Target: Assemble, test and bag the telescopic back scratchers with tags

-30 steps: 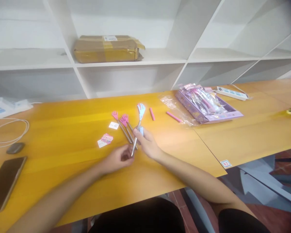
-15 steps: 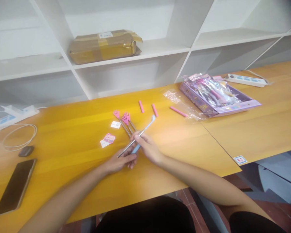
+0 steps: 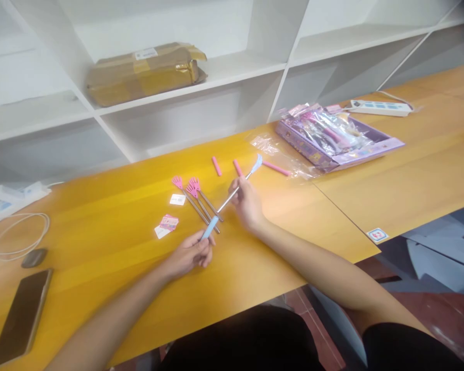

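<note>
My left hand [image 3: 193,252] is closed round a light blue handle [image 3: 210,226]. From the handle a silver rod [image 3: 228,200] runs up to a light blue claw-like head [image 3: 257,163]. My right hand [image 3: 246,202] pinches this rod below the head. Handle and rod are in line, and their ends meet. Just left of the rod, several silver rods with pink hand-shaped heads [image 3: 192,189] lie on the table. Pink tubes [image 3: 216,166] lie beyond my right hand, one of them partly hidden by it.
A purple box [image 3: 332,144] of plastic-wrapped items stands at the back right, clear wrappers [image 3: 268,146] beside it. Cards [image 3: 169,222] lie left of the rods. A phone [image 3: 21,319], a cable [image 3: 21,237] and a power strip [image 3: 15,201] are at the left. A taped parcel [image 3: 145,74] sits on the shelf.
The silver rod, earlier crossing above the blue handle, is now in line with it. My right hand has moved up and right along the rod. The view has shifted slightly.
</note>
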`<action>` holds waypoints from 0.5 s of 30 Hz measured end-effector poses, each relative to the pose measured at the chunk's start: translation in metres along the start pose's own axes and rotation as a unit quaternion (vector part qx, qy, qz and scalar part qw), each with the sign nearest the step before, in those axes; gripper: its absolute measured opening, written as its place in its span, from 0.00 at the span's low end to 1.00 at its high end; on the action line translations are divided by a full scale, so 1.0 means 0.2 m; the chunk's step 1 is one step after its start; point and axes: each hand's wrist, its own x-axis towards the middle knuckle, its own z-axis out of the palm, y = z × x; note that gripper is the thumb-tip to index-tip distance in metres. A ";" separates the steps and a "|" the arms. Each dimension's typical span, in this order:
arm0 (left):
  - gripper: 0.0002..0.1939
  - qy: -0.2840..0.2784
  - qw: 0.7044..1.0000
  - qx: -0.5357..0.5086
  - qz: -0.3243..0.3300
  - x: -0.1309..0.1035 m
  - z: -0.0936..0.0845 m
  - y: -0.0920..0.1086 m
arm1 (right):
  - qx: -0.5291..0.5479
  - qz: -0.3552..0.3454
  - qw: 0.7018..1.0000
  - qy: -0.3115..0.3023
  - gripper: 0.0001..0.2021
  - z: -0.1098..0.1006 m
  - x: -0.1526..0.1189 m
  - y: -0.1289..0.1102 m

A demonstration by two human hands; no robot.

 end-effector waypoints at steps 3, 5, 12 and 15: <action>0.19 0.000 1.000 -0.002 0.005 0.00 0.01 0.01 | -0.020 -0.001 1.000 -0.012 0.28 0.00 -0.01 0.00; 0.20 0.000 1.000 -0.005 0.004 0.00 0.01 0.02 | -0.032 -0.003 0.999 -0.020 0.28 0.00 -0.02 0.00; 0.20 0.001 1.000 -0.023 0.017 0.00 0.03 0.03 | -0.025 -0.016 0.999 -0.040 0.27 -0.01 -0.02 -0.02; 0.20 0.004 1.000 -0.021 0.020 0.00 0.03 0.02 | -0.046 -0.024 0.998 -0.041 0.28 -0.01 -0.02 -0.03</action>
